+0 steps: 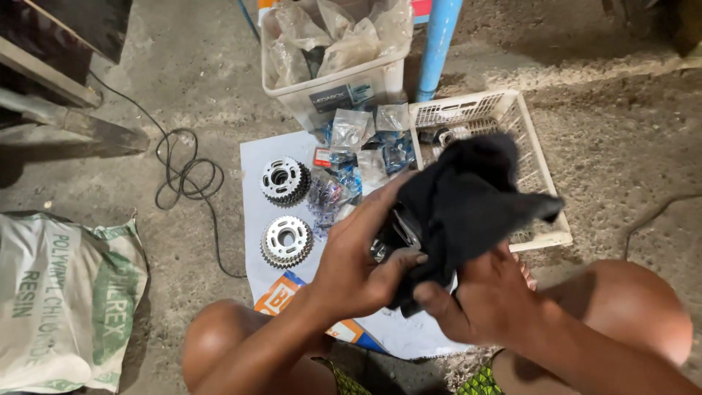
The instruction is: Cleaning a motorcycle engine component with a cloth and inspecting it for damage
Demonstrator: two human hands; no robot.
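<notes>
Both hands, left hand (pixel 351 271) and right hand (pixel 486 300), clench a black cloth (pixel 461 201) around a metal part (pixel 398 230), above white sheet (pixel 256 183) bearing 2 sprockets (pixel 285 241) on rough concrete floor (pixel 614 146).

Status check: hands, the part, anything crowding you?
Both hands, left hand and right hand, grip black rag around metal part. Two gear stacks alongside, untouched.

Dim warm light from above, dark shadowed corners, soft blur throughout, slight bending at the edges
</notes>
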